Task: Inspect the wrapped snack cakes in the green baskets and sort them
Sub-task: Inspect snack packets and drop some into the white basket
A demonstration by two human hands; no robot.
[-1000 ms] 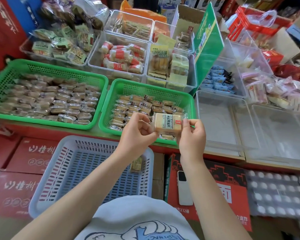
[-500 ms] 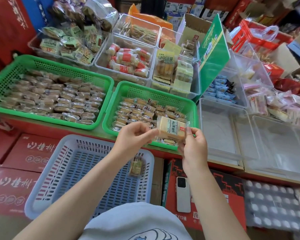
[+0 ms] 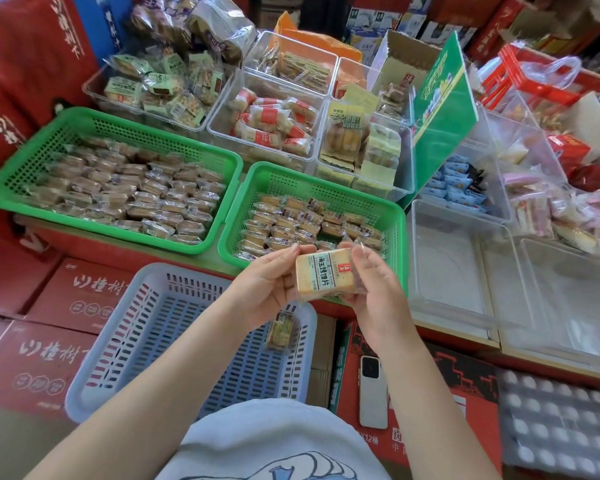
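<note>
Item in hand: one wrapped snack cake point(image 3: 324, 273), printed face up, above the near rim of the smaller green basket point(image 3: 400, 237); left hand point(image 3: 269, 287) and right hand point(image 3: 373, 289) each grip an end, fingers pinching. Handling, judged: light, crushable, slick film; hold by the edges. Beyond: larger green basket point(image 3: 118, 124), stocked.

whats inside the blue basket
One wrapped snack cake lies inside the blue basket, near its right wall. The left hand and forearm cover part of the floor, so anything under them is hidden.
</note>
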